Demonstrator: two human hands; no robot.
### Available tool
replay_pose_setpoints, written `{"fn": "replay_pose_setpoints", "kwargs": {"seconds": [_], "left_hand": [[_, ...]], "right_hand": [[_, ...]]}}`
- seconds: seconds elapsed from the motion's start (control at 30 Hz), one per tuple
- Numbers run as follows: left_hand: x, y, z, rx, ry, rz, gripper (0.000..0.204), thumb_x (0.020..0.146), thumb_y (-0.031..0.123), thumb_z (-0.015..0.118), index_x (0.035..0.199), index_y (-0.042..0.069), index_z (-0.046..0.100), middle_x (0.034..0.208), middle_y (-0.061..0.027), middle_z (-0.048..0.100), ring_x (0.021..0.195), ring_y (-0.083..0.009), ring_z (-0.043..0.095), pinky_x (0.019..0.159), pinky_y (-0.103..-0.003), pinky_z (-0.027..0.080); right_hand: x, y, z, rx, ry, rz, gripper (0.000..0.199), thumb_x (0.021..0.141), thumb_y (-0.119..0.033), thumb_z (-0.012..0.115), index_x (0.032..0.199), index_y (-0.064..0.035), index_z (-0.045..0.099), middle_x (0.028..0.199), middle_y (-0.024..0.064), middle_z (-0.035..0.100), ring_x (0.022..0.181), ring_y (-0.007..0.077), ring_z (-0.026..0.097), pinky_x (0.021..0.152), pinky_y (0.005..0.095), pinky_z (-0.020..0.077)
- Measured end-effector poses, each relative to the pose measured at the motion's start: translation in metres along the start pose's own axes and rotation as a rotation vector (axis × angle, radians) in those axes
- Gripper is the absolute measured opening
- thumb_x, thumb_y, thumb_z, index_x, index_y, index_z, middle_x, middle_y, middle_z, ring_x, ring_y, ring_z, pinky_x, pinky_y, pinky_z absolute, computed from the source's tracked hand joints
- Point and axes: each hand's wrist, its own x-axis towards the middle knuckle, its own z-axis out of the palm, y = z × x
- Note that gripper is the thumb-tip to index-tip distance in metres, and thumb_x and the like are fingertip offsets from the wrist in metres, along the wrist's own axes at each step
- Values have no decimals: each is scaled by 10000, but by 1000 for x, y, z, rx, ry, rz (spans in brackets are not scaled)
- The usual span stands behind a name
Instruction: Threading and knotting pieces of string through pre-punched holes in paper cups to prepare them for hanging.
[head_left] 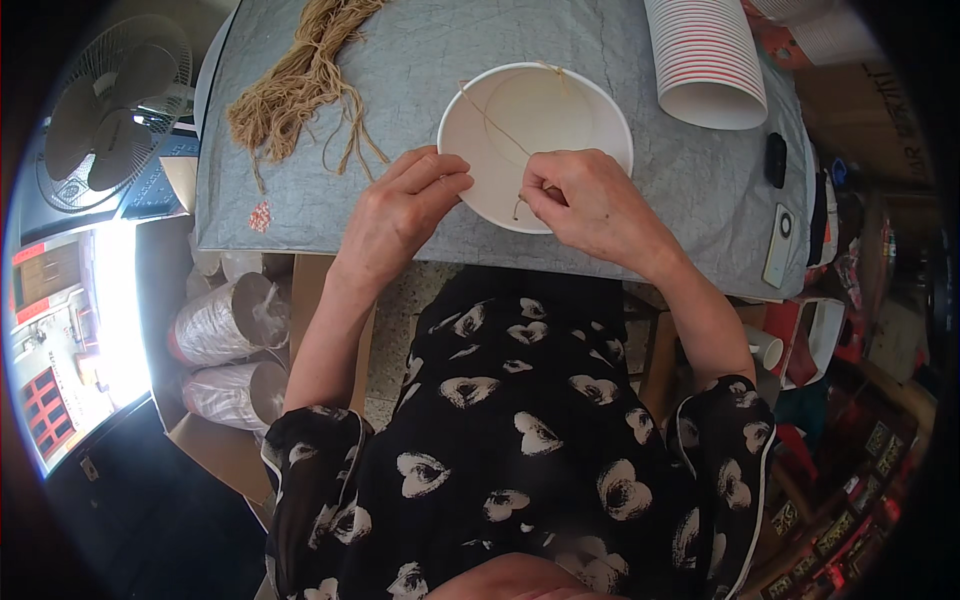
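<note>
A white round paper bucket (595,115) rests near the front edge of the grey-covered table, its open mouth tilted toward me. My left hand (408,205) holds the bucket's left rim, fingers pressed together. Over the right part of the mouth, my right hand (590,200) pinches a thin tan cord (508,136). The cord runs from the bucket's upper left rim to my right fingers, and a short end hangs below them. More cord shows at the far rim. The right fingertips are partly hidden.
A bundle of tan cords (300,85) lies far left, above a small pinkish heap (260,217). Nested white buckets (710,60) lie far right. A black object (775,160) and a pale phone-like slab (777,245) lie at the right edge. A fan (120,115) stands left; wrapped stacks (225,325) sit below.
</note>
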Motion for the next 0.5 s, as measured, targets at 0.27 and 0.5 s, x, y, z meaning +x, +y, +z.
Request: {"fn": "replay_pose_setpoints", "kwargs": {"seconds": [0.27,0.5], "left_hand": [[1,1,1,2,5,6,269,773,-14,769,1027,56,717,1104,-52,692,1055,-289,660,864,-389,568],[2,2,0,-5,-1,5,273,772,-13,770,1032,54,715,1109,-55,692,1057,-291,659,866,-390,568]], "right_hand": [[-1,0,-5,-2,-19,4,106,870,-61,633,856,42,657,678,161,645,574,258,607,590,383,477],[-2,5,-3,-18,-27,-9,106,872,-66,635,858,36,662,689,161,652,589,258,616,600,380,483]]}}
